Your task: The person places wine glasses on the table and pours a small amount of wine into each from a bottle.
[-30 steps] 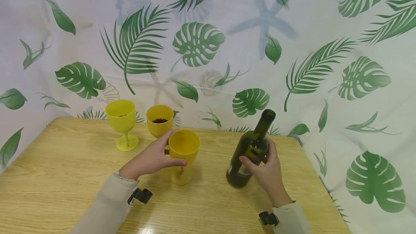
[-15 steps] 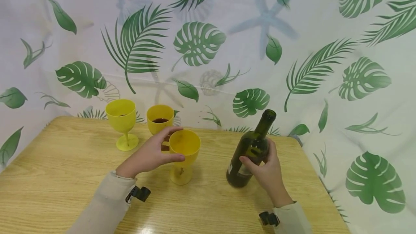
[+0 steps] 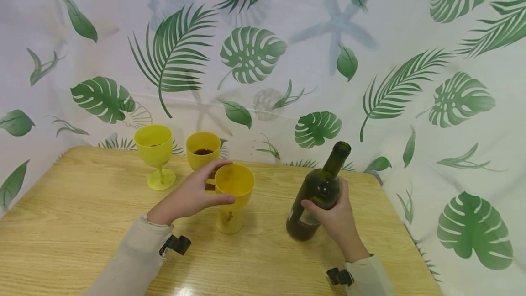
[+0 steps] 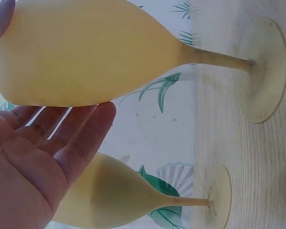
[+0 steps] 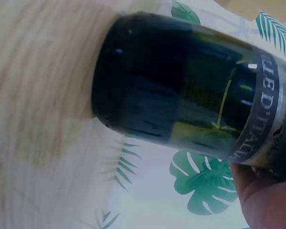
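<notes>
A yellow goblet (image 3: pixel 234 182) stands upright on the wooden table. My left hand (image 3: pixel 193 195) spans its bowl, thumb on the near side and fingers on the far side. In the left wrist view, several fingertips (image 4: pixel 102 112) meet the bowl of the goblet (image 4: pixel 86 52). My right hand (image 3: pixel 334 218) grips a dark green wine bottle (image 3: pixel 314 191) round its body, its neck leaning right. Seen from the right wrist, the bottle (image 5: pixel 181 81) has its base close over the table, and part of its label shows by the hand (image 5: pixel 271 205).
Further back on the table (image 3: pixel 82 204) stand a brighter yellow goblet (image 3: pixel 154 145) and an orange-yellow goblet (image 3: pixel 203 156) with dark liquid inside. My left hand partly hides the latter. Behind the table hangs a white sheet (image 3: pixel 304 81) printed with green leaves.
The left hand loosened slightly and shifted a little left along the goblet's bowl, its fingers rising. The bottle has tipped slightly, its mouth a little lower and further right.
</notes>
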Available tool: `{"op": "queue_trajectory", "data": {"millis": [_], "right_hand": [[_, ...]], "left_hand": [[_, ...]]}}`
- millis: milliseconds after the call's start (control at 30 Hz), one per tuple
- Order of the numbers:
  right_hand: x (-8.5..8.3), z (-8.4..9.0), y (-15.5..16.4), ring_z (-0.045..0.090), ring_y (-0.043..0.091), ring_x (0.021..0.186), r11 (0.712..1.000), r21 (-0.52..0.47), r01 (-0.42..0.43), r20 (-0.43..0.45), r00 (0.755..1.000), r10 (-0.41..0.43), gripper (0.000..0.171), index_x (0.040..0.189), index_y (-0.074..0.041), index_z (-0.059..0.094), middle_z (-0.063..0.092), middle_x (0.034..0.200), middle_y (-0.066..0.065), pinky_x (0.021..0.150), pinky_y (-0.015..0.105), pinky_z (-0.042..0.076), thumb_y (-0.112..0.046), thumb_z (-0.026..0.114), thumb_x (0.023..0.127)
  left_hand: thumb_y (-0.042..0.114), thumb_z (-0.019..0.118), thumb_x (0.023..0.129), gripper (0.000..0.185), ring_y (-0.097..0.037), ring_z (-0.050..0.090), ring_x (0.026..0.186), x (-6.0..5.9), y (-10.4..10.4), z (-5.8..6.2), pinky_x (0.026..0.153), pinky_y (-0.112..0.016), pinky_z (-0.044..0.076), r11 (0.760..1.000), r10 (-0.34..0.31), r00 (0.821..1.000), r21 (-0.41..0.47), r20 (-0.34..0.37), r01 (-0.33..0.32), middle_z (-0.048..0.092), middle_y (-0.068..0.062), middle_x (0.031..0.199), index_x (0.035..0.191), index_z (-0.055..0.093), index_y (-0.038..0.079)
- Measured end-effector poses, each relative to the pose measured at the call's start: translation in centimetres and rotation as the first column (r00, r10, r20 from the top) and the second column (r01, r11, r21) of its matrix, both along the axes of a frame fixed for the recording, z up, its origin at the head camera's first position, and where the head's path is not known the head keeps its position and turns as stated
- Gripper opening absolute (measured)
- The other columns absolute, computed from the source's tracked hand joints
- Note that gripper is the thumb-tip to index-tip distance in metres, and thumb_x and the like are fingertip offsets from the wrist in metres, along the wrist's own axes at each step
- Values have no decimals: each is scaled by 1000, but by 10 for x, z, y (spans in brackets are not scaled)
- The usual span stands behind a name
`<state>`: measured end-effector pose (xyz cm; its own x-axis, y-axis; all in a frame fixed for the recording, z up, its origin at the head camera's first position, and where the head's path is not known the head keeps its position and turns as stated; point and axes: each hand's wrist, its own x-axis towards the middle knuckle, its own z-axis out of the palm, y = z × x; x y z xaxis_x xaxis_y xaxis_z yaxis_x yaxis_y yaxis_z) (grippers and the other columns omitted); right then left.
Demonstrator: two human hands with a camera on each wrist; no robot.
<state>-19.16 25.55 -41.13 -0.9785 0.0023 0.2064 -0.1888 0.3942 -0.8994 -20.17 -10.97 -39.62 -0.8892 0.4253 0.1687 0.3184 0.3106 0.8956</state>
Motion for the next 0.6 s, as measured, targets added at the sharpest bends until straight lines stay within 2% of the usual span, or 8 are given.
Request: {"op": "queue_trajectory", "data": {"millis": [167,333,433,533,600], "right_hand": [[2,1,-1,56,33,127,998,50,-46,-5,999,46,81,151,-12,40,58,137,16,108,54,43,-14,86,85],[3,3,-3,57,32,125,995,57,-83,-4,996,84,78,151,-9,41,58,136,16,107,53,43,-14,84,86],[6,4,-5,58,28,123,994,43,-97,15,995,96,76,151,-11,42,59,135,13,106,47,46,-14,84,86],[8,2,-9,59,21,126,983,-27,-183,-4,983,183,75,151,-11,42,59,142,11,106,35,48,-8,82,88],[8,0,-12,59,16,129,957,-92,-276,-39,961,274,74,152,-10,40,58,146,9,106,30,48,-3,79,89]], "left_hand": [[40,84,88,87,-32,53,132,-1,-1,-1,110,-52,47,1000,-5,1000,0,3,5,46,-5,154,158,38,20],[39,85,87,85,-30,53,132,1,0,2,110,-51,48,999,-28,1000,17,7,28,48,-5,152,157,39,21],[39,85,87,84,-30,53,132,1,1,3,109,-51,48,999,-42,999,21,8,42,49,-6,151,156,40,21],[39,84,88,84,-30,53,132,1,1,4,110,-51,48,999,-46,999,20,10,46,49,-6,151,157,40,20],[39,85,87,85,-30,53,132,1,2,5,110,-52,47,999,-45,999,16,14,45,50,-6,150,156,40,20]]}}
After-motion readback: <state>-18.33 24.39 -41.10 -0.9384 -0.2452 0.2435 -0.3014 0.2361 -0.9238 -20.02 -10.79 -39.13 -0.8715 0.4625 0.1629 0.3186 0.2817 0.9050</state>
